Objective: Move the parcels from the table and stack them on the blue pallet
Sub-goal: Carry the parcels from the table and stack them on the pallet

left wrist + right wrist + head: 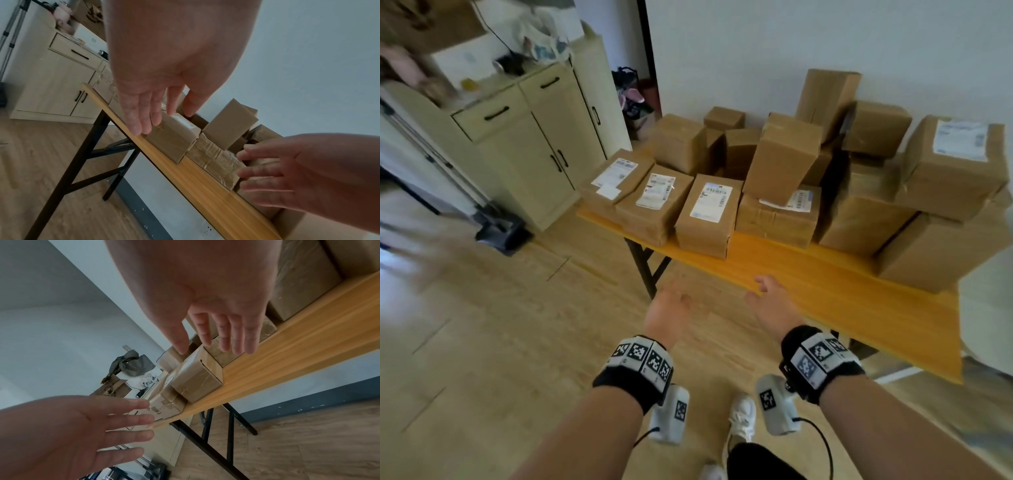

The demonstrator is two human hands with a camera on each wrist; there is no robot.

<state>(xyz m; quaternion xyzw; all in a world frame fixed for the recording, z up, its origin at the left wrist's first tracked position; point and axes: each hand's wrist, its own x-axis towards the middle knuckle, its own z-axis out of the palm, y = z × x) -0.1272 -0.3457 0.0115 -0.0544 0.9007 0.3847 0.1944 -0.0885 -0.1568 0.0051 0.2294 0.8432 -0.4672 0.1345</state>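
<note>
Head view: both hands (717,310) spread, empty, before parcels (707,214) on table (842,291).

Rightmost parcel (941,253) cut off by frame edge.

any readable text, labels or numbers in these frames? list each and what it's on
No text reads legibly in any view.
Shipping labels on the parcels at the table's front row: print and barcodes show, too blurred to read.
Label on the large parcel at right: blurred, unreadable.
Wrist bands: black-and-white square marker patterns only, no words.
Left hand and right hand: open, holding nothing, no markings.
</note>
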